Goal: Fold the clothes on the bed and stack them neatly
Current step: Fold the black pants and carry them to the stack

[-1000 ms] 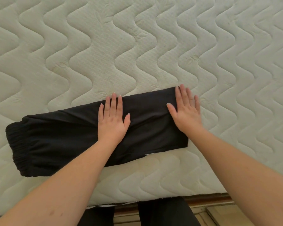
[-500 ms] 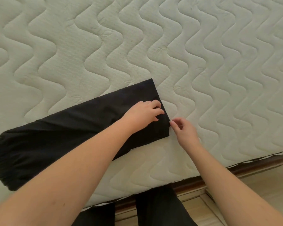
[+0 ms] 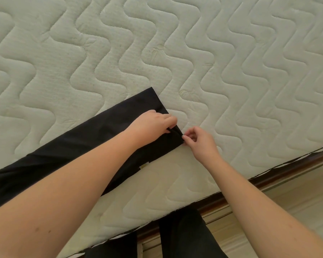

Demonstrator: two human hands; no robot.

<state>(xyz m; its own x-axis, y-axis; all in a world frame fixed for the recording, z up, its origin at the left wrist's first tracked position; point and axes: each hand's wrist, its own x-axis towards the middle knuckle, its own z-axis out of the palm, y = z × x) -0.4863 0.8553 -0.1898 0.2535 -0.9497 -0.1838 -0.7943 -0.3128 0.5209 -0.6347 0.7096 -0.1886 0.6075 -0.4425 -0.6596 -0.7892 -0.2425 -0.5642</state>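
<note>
A black garment (image 3: 78, 151), folded into a long narrow strip, lies flat on the quilted mattress (image 3: 175, 53) of the bed, running from the lower left edge of the view up toward the middle. Both hands meet at its right-hand end. The left hand (image 3: 153, 125) reaches across the strip with its forearm lying over the cloth; its fingers (image 3: 171, 121) are curled and pinch the fabric at the short end edge, just short of the near corner. The right hand (image 3: 198, 140) sits on the mattress just beside that same corner, its fingers (image 3: 186, 135) bent inward with thumb and fingertip closed on the corner of the cloth. The two sets of fingertips are very close together, nearly touching, with only a small fold of black fabric between them. Behind the left fingers the strip's far corner points up the mattress; back along the left forearm, a small pale tag (image 3: 143, 166) peeks out at the strip's near edge. Below the right wrist the mattress ends at a dark wooden bed frame (image 3: 268, 179), with pale floor (image 3: 306, 192) beyond it and the person's dark trouser legs (image 3: 183, 235) standing against the bed edge.
</note>
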